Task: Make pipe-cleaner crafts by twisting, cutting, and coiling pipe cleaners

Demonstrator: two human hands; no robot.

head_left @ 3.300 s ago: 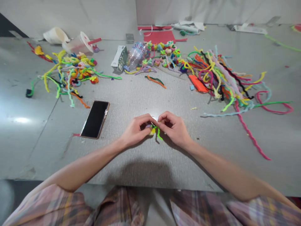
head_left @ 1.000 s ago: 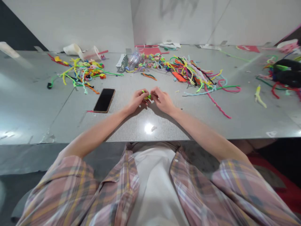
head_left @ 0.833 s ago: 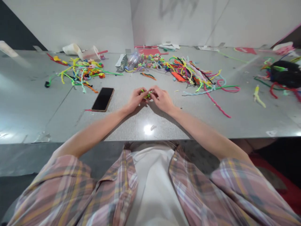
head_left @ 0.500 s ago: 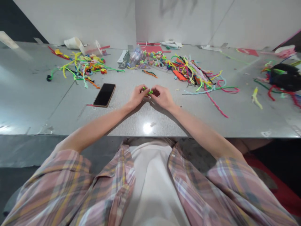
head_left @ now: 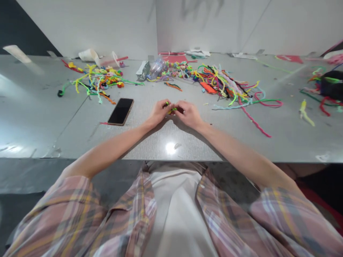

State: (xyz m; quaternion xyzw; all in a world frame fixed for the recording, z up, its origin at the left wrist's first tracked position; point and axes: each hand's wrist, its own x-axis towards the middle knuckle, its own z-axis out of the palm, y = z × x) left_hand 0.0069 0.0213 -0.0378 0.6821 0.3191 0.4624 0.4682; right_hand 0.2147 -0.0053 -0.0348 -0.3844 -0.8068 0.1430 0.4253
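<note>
My left hand (head_left: 160,111) and my right hand (head_left: 187,113) meet just above the grey table, fingertips close together. Between them is a small piece of green and yellow pipe cleaner (head_left: 174,109), mostly covered by the fingers. Both hands are closed in a pinch on it. Its exact shape is too small to make out. Beyond the hands lies a short orange and dark green pipe cleaner (head_left: 173,86). A phone (head_left: 121,111) with a dark screen rests to the left of my left hand.
A tangle of colourful pipe cleaners (head_left: 223,84) spreads at the back right, another pile (head_left: 100,78) at the back left. Between them are a clear plastic bottle (head_left: 157,68), a small box (head_left: 143,70) and several small coloured pieces. A white cup (head_left: 88,55) lies near the wall.
The view has shifted slightly, so everything sits a little lower. My fingers have moved a little around the green piece, and some yellow now shows under it.
</note>
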